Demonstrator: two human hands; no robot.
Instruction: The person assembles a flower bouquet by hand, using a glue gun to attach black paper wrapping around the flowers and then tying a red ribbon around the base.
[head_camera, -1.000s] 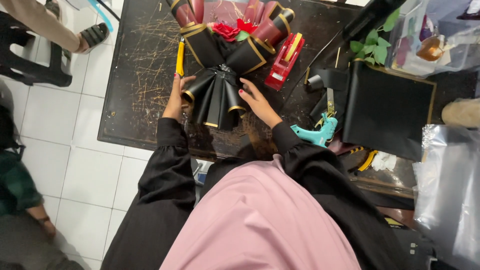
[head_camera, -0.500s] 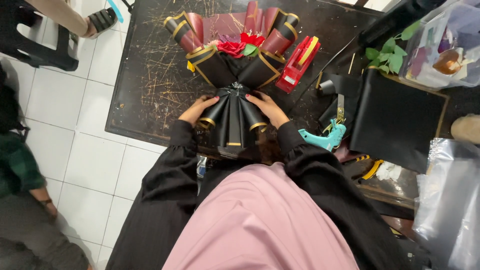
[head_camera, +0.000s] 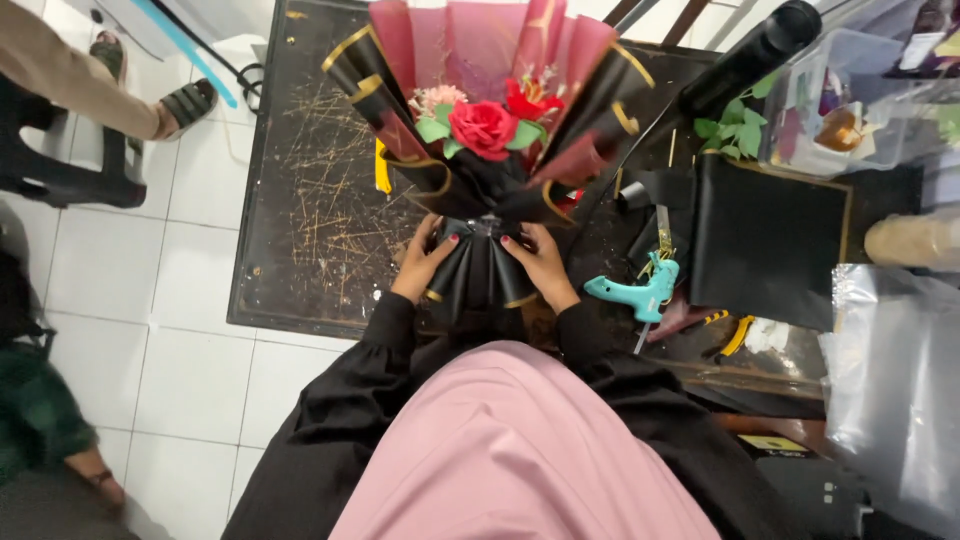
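A flower bouquet (head_camera: 480, 130) with a red rose, wrapped in black gold-edged paper and dark pink sheets, is held upright over the dark scratched table (head_camera: 310, 210). My left hand (head_camera: 422, 262) grips the left side of its black pleated neck. On the neck's right side, my right hand (head_camera: 540, 262) holds it with fingers curled around the paper. Both hands sit just below a black ribbon tied at the waist of the bouquet.
A teal glue gun (head_camera: 640, 292) lies right of my right hand. Black gold-edged paper sheets (head_camera: 765, 240) and a black roll (head_camera: 745, 60) lie further right, with a clear box (head_camera: 850, 110) and plastic bags (head_camera: 890, 380). Another person's sandalled foot (head_camera: 180, 100) is at upper left.
The bouquet has been lifted from lying on the table to standing upright towards the camera. Both hands closed in on its neck.
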